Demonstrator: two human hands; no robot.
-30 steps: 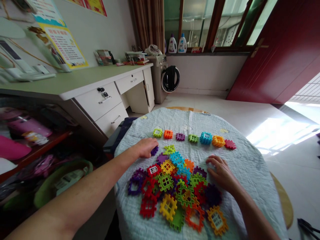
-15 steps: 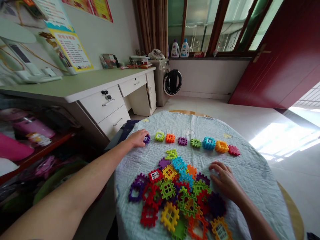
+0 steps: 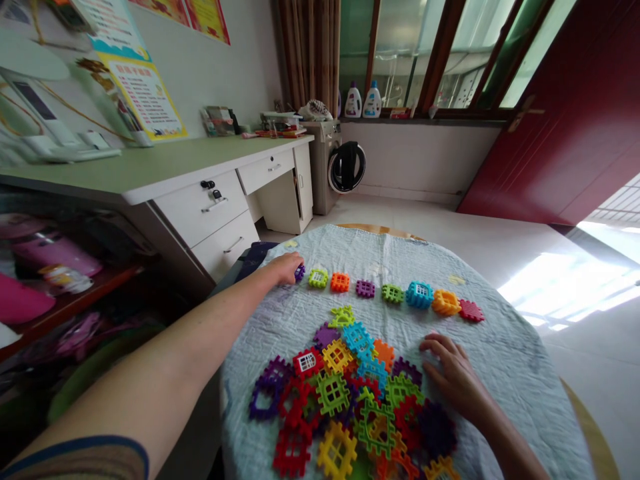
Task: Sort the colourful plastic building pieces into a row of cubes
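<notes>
My left hand (image 3: 287,268) is closed on a dark purple block (image 3: 299,273) at the left end of a row. Rightward from it lie a lime green block (image 3: 318,278), an orange block (image 3: 340,283), a purple block (image 3: 365,289), a green block (image 3: 393,293), a blue stack (image 3: 419,295), a yellow stack (image 3: 446,303) and a red block (image 3: 471,311). My right hand (image 3: 447,363) rests on the cloth with fingers apart, holding nothing, right of a heap of interlocking plastic pieces (image 3: 332,393) in many colours.
A light blue cloth (image 3: 505,380) covers the round table. Behind stand a desk (image 3: 200,153) with drawers, a washing machine (image 3: 324,160) with its door open, and a red door (image 3: 540,127). A shelf (image 3: 100,287) with pink items is at the left.
The view has shifted slightly. My left hand shows a little farther right and higher, still at the dark purple block. The row and heap look unchanged in arrangement.
</notes>
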